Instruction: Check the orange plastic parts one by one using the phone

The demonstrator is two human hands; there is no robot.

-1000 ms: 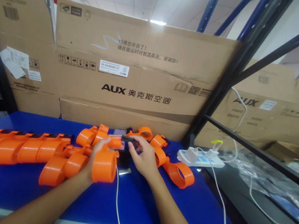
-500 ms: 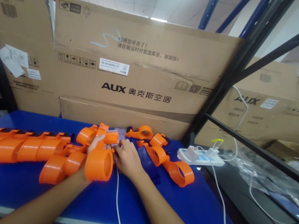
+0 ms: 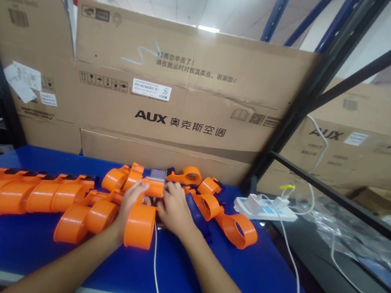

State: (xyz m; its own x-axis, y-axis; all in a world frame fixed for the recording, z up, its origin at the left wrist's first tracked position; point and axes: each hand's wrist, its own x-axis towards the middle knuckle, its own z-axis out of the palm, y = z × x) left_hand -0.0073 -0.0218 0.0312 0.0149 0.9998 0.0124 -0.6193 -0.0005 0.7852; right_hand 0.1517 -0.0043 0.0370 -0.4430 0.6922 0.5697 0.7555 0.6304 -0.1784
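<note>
My left hand (image 3: 129, 207) is wrapped round an orange plastic tape dispenser (image 3: 139, 226), its wide ring facing me. The fingers of my right hand (image 3: 175, 207) are bent against the right end of the same dispenser, and their tips are hidden. Just behind lies a small grey device with a screen (image 3: 158, 174), partly covered by the dispenser. A white cable (image 3: 155, 262) runs from under my hands to the table's front edge. Left of my left hand lie more orange dispensers (image 3: 73, 223), and others (image 3: 240, 230) lie right of my right hand.
A row of orange dispensers with black parts (image 3: 14, 194) lines the left of the blue table (image 3: 119, 276). Dark blue pieces (image 3: 198, 217) lie beside my right hand. A white power strip (image 3: 266, 209) with plugs sits at the right. A cardboard sheet (image 3: 188, 92) stands behind.
The held dispenser has shifted right and turned more upright, with my left hand moving along. My right hand has come up against its end. The view has moved slightly.
</note>
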